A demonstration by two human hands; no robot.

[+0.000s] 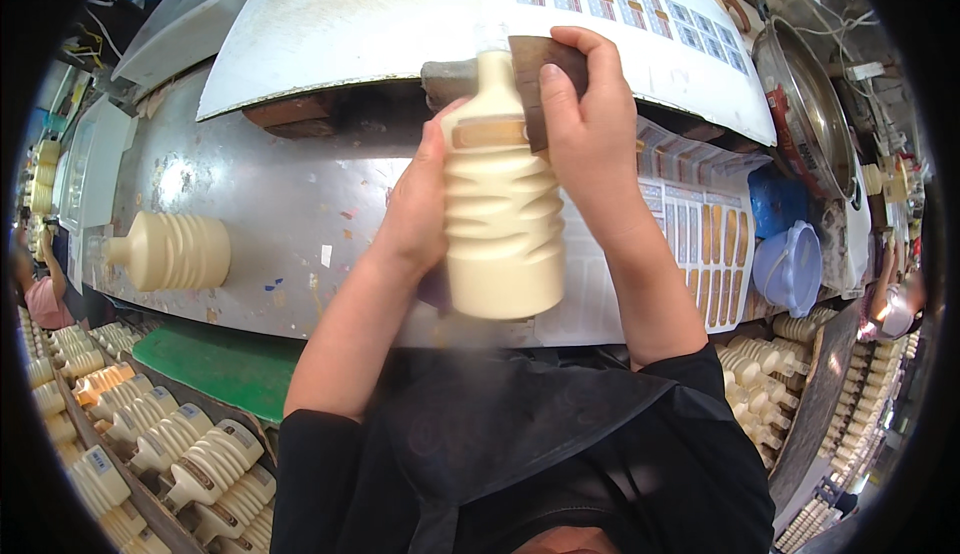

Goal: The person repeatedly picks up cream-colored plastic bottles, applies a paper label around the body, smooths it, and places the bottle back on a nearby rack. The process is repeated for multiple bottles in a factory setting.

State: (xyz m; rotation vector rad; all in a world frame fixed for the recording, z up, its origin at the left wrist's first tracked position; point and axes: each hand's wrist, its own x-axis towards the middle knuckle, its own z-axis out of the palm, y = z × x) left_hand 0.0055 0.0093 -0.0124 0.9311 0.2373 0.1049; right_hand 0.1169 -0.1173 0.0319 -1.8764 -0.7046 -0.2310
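A cream plastic bottle (505,274) with a ribbed body and a narrow neck stands out in front of me, over the metal worktable (300,204). My left hand (418,194) is closed on its left side, the thumb along the shoulder and the other fingers hidden behind. A gold label (490,133) runs across the shoulder. In my right hand (595,124) is a thin dark brown flat scraper (532,69), pinched between thumb and fingers. Its lower edge lies against or just beside the right end of the label; contact cannot be made out.
Another cream bottle (182,252) lies at the left. Label sheets (715,224) spread at right, with more on the raised white board (370,24). A lavender bucket (790,269) hangs near the right edge. Crated bottles (205,459) flank me; a person (48,299) is far left.
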